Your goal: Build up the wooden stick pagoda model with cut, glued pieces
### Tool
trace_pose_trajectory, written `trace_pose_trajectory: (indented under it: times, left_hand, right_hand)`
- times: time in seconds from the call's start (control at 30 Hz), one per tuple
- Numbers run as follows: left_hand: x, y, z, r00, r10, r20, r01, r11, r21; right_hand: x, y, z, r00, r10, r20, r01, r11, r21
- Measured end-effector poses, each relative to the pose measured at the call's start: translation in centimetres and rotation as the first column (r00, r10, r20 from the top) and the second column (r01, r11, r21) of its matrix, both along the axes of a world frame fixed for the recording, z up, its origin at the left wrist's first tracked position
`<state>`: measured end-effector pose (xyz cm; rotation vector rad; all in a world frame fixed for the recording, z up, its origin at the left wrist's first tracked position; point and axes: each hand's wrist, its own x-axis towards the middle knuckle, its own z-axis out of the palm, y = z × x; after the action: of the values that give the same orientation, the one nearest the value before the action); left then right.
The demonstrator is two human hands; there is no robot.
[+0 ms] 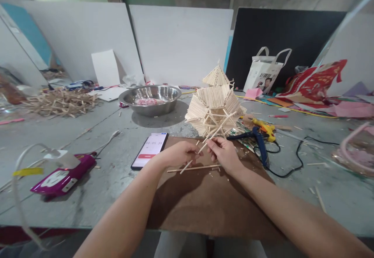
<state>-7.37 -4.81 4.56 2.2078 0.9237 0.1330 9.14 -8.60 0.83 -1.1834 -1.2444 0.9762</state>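
My left hand (186, 153) is closed, its fingers around thin wooden sticks just above the brown board. One stick (186, 167) pokes out below those fingers. Close beside it, my right hand (222, 152) pinches a wooden stick (202, 148) between thumb and fingers. The sticks cross between the two hands, and whether they are joined is hard to make out. Another stick (181, 170) lies flat on the brown board (187, 211) beneath. Right behind my hands stands a model (214, 98) built from many wooden sticks, with a pointed roof at the back.
A phone (150, 151) showing a timer lies to the left, near a purple power strip (64, 175). Behind are a steel bowl (153, 108) and a stick pile (62, 102). On the right are a blue glue gun (261, 145), a yellow one (265, 129) and a paper bag (264, 71).
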Motion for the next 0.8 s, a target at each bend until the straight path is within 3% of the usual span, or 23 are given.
trace_pose_trajectory:
  times: [0.13, 0.23, 0.43, 0.8]
  left_hand:
    - [-0.3, 0.5, 0.0, 1.0, 0.011, -0.003, -0.01, 0.946, 0.324]
    - [-0.1, 0.7, -0.5, 1.0, 0.0, 0.022, -0.009, 0.916, 0.4]
    - [1.0, 0.4, -1.7, 0.984, 0.033, 0.177, -0.097, 0.925, 0.366]
    - [0.7, 0.3, -1.4, 0.982, 0.073, 0.171, -0.1, 0.984, 0.15]
  right_hand:
    - [-0.5, 0.2, -0.8, 0.999, -0.014, -0.032, 0.014, 1.0, 0.013]
    - [-0.6, 0.4, -1.0, 1.0, -0.026, -0.018, 0.026, 0.999, 0.039]
    - [-0.2, 0.6, -0.8, 0.999, -0.029, 0.019, 0.028, 0.998, 0.051]
    - [0.1, 0.5, -1.1, 0.993, -0.065, 0.098, 0.054, 0.993, 0.107]
